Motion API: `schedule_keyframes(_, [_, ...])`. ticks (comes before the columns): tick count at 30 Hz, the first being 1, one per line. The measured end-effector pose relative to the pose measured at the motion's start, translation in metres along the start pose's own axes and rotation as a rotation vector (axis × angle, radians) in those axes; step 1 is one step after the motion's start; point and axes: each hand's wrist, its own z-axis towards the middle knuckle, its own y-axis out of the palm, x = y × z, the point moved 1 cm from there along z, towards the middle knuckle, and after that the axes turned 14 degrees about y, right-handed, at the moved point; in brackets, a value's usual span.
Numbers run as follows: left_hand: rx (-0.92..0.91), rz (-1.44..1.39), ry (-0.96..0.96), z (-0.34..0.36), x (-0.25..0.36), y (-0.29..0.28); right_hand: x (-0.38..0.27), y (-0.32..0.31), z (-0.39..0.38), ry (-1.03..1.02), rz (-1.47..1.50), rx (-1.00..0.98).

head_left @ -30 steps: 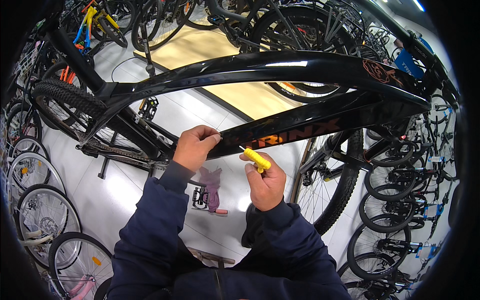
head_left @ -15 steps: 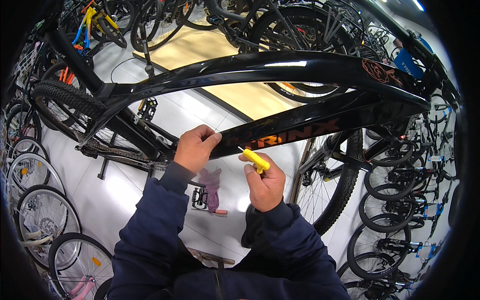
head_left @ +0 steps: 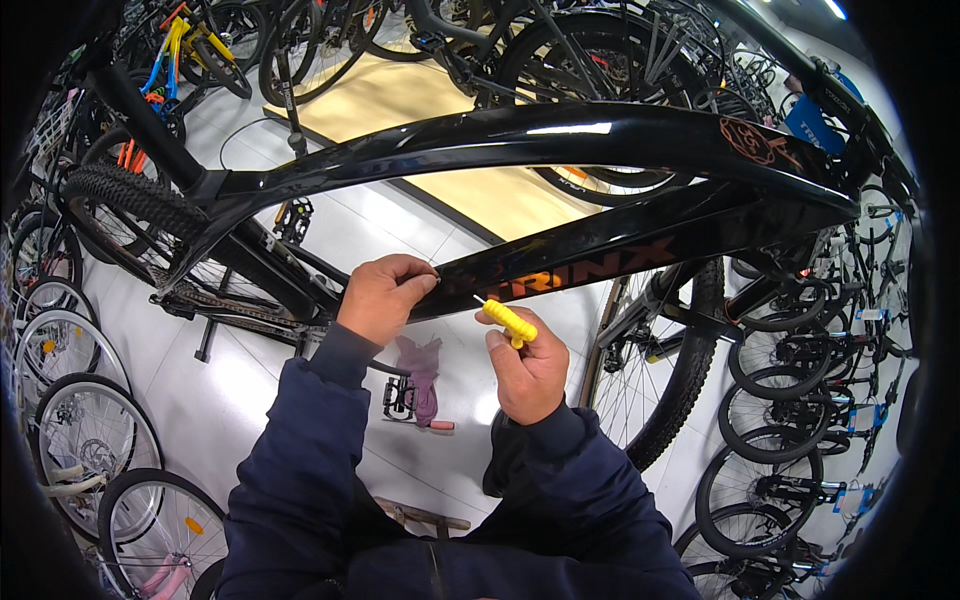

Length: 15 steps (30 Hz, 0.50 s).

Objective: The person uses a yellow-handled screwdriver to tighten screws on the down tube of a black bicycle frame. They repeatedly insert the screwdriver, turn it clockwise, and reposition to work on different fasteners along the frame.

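Note:
A glossy black bicycle frame point(head_left: 520, 135) crosses my view, its lower tube point(head_left: 690, 230) carrying orange lettering. My left hand point(head_left: 385, 295) is at that lower tube, thumb and fingertips closed on a tiny item too small to make out. Just to its right, my right hand point(head_left: 525, 370) grips a yellow-handled tool point(head_left: 510, 322) with a thin metal tip pointing up-left at the tube. Below on the floor lie a loose pedal point(head_left: 398, 398), a crumpled purple cloth point(head_left: 424, 395) and a pink-handled tool point(head_left: 442, 426).
Several bicycles crowd the left side point(head_left: 135, 500), the back point(head_left: 590, 70) and the right side point(head_left: 770, 390). A pale wooden platform point(head_left: 370, 95) lies beyond the frame. A wooden piece point(head_left: 440, 520) rests between my legs. The bike's front wheel point(head_left: 680, 400) stands to my right.
Both hands have shifted very slightly leftward over the last second, keeping the same grip. The rest has barely moved.

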Motion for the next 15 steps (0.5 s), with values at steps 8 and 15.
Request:
schedule_keyframes(8, [-0.016,-0.061,-0.011,0.0007,-0.0008,-0.0030,-0.0007,0.0001,-0.0009,0.011,0.009,0.008])
schedule_keyframes(15, [-0.035,0.153,0.092,0.0007,0.0023,-0.0035,-0.0009,-0.0005,-0.0005,0.000,0.003,0.000])
